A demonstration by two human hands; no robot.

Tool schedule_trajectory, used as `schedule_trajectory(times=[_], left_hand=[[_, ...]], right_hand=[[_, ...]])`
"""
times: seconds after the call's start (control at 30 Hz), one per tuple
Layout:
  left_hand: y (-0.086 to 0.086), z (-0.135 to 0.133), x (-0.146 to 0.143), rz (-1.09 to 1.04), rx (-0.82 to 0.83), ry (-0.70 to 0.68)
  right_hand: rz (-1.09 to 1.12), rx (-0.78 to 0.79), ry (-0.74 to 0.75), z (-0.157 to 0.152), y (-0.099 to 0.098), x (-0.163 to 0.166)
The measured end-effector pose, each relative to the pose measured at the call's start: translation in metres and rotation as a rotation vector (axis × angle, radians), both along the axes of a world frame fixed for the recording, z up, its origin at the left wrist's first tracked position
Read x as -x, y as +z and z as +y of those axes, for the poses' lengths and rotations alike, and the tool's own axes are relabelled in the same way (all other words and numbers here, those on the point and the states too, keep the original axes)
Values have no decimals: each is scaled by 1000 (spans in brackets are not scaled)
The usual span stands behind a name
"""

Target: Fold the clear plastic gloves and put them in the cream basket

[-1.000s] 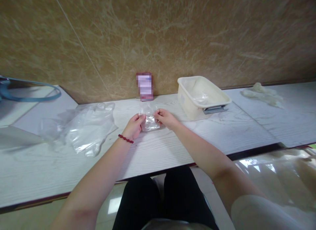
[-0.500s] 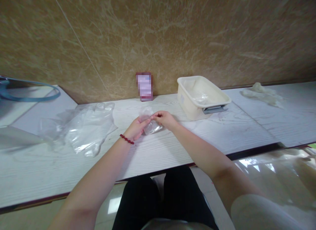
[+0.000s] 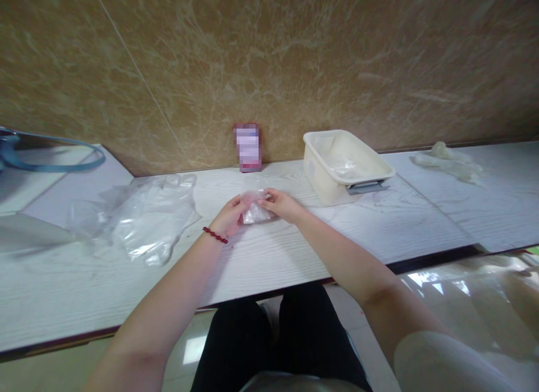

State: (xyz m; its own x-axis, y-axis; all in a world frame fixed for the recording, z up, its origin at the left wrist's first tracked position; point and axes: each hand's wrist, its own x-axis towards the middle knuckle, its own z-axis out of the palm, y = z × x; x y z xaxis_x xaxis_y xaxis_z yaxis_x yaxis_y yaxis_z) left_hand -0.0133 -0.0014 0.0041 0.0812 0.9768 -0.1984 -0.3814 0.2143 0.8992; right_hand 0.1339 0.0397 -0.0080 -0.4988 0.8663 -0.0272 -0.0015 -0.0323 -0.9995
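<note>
The left hand [image 3: 229,217] and right hand [image 3: 281,205] have fingers clamped on opposite sides of a clear plastic bag [image 3: 253,215], nearer the back edge of the table [image 3: 263,263] than the front, presumably because limp plastic needs steadying.

No lettering, brand or number is readable. The red-edged panel [image 3: 249,149] by the marbled wall [image 3: 337,60] is pixelated; the greyish patch [image 3: 311,169] on the cream plastic bin [image 3: 332,191] is too blurred

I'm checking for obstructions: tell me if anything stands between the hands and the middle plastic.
Nothing visible does: the left hand and right hand both touch the middle plastic. The tub stands apart, to the right.
</note>
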Motion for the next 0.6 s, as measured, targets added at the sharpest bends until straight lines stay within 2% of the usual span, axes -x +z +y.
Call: schedule_trajectory(times=[0.17,0.37,0.6], left_hand=[[-1,4,6,-29,9,38],[1,3,8,43,-14,37],[2,1,6,3,-27,6]], right_hand=[[99,113,-33,-2,10,-2],[205,165,-72,0,9,-2],[211,170,-68,-2,16,-3]])
